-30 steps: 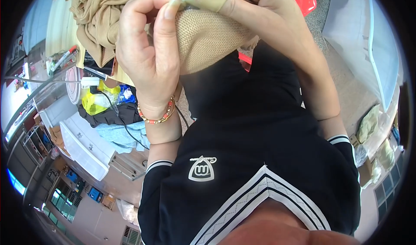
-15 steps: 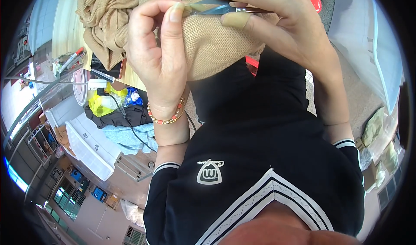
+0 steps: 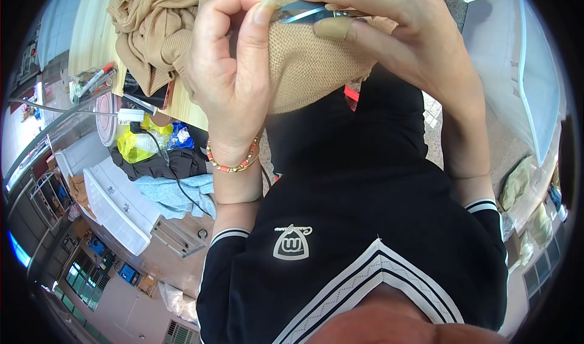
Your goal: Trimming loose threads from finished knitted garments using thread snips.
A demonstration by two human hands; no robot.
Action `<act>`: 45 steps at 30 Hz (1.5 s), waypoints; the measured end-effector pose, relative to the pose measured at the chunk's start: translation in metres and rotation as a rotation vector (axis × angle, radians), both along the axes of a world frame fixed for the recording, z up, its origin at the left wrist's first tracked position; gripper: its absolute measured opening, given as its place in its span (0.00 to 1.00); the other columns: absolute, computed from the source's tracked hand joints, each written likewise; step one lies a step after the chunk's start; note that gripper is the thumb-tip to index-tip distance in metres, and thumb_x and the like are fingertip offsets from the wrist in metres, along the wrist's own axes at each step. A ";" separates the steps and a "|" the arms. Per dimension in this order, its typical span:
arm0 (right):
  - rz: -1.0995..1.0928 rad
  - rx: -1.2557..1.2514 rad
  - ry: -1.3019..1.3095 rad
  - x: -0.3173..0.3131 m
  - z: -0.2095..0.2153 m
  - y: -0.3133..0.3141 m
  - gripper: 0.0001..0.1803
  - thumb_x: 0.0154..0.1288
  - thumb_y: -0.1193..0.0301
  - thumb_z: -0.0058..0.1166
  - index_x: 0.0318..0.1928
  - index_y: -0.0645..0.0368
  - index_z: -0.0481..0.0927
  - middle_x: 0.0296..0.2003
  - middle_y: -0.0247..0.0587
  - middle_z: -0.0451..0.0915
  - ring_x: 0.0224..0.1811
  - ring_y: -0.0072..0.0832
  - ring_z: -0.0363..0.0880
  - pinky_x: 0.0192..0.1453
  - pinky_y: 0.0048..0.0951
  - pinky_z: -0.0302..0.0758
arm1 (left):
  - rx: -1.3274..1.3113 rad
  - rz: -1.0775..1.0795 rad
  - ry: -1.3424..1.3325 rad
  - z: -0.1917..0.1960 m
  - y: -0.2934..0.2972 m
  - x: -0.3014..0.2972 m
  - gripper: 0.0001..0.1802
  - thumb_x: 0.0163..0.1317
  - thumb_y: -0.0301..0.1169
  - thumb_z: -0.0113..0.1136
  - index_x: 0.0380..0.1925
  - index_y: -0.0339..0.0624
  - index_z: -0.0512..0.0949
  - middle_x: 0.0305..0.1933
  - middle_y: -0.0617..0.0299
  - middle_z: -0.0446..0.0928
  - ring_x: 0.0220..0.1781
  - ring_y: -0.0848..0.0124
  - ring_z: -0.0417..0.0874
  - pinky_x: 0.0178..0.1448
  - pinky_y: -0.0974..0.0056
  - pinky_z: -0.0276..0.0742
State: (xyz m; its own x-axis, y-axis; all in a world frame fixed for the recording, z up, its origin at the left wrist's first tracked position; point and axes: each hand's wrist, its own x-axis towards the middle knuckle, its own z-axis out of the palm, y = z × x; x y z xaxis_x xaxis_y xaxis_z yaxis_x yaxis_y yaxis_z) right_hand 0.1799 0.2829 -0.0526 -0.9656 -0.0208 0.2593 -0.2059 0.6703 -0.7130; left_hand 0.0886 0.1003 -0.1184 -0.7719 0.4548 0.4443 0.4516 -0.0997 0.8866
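Note:
My left hand, wearing a beaded bracelet, pinches the edge of a tan knitted fabric between thumb and forefinger. My right hand is closed round small thread snips; a tan cover sits on its thumb. The two blades point left and lie along the fabric's upper edge, their tips close to my left fingertips. Whether a thread lies between the blades is too small to tell. The knit hangs below both hands, over my dark trousers.
More tan knitwear is heaped on the pale wooden table at the far left. Beside it are a red-capped marker, a white plug with cables and a white bin. A translucent plastic box stands on the right.
My left hand has shifted right, closer to the snips, which stay in my right hand. The surroundings have shifted slightly in the view.

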 end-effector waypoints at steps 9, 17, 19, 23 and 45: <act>0.083 -0.086 -0.106 -0.008 -0.002 0.006 0.18 0.58 0.74 0.64 0.51 0.59 0.84 0.30 0.40 0.76 0.34 0.34 0.76 0.39 0.33 0.71 | -0.040 0.040 0.114 -0.002 0.001 -0.002 0.05 0.68 0.25 0.62 0.39 0.34 0.78 0.32 0.63 0.79 0.31 0.78 0.78 0.37 0.74 0.73; 0.373 -0.292 0.521 -0.033 -0.052 0.009 0.16 0.60 0.76 0.63 0.49 0.65 0.83 0.50 0.48 0.83 0.53 0.40 0.81 0.57 0.33 0.76 | -0.054 0.070 0.123 -0.002 0.001 -0.001 0.05 0.68 0.25 0.62 0.38 0.35 0.78 0.32 0.63 0.79 0.32 0.78 0.78 0.38 0.73 0.73; 0.352 -0.286 0.524 -0.033 -0.051 0.008 0.15 0.59 0.77 0.63 0.48 0.65 0.83 0.48 0.48 0.84 0.52 0.40 0.82 0.56 0.33 0.76 | -0.040 0.061 0.100 -0.001 0.002 0.000 0.04 0.68 0.25 0.62 0.38 0.34 0.78 0.32 0.64 0.79 0.32 0.78 0.77 0.38 0.74 0.73; 0.314 -0.229 0.543 -0.030 -0.061 0.013 0.15 0.57 0.77 0.63 0.47 0.65 0.83 0.46 0.48 0.84 0.50 0.40 0.82 0.55 0.33 0.76 | -0.024 0.049 0.056 0.001 0.002 0.003 0.04 0.69 0.24 0.60 0.39 0.33 0.78 0.33 0.64 0.79 0.34 0.80 0.77 0.40 0.75 0.73; -0.133 -0.540 -0.305 0.009 -0.036 -0.009 0.14 0.56 0.75 0.72 0.40 0.61 0.81 0.32 0.23 0.77 0.33 0.10 0.70 0.36 0.15 0.68 | -0.416 -0.065 -0.284 -0.013 -0.093 -0.011 0.14 0.67 0.28 0.58 0.49 0.33 0.77 0.49 0.61 0.77 0.54 0.72 0.76 0.63 0.66 0.68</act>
State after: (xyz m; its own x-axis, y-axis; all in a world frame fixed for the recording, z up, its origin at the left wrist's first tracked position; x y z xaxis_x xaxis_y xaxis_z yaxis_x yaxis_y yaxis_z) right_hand 0.1887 0.2740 -0.0885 -0.9830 0.1616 -0.0872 0.1199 0.2057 -0.9712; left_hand 0.0772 0.0070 -0.1312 -0.8002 0.5997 -0.0075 0.1919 0.2678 0.9442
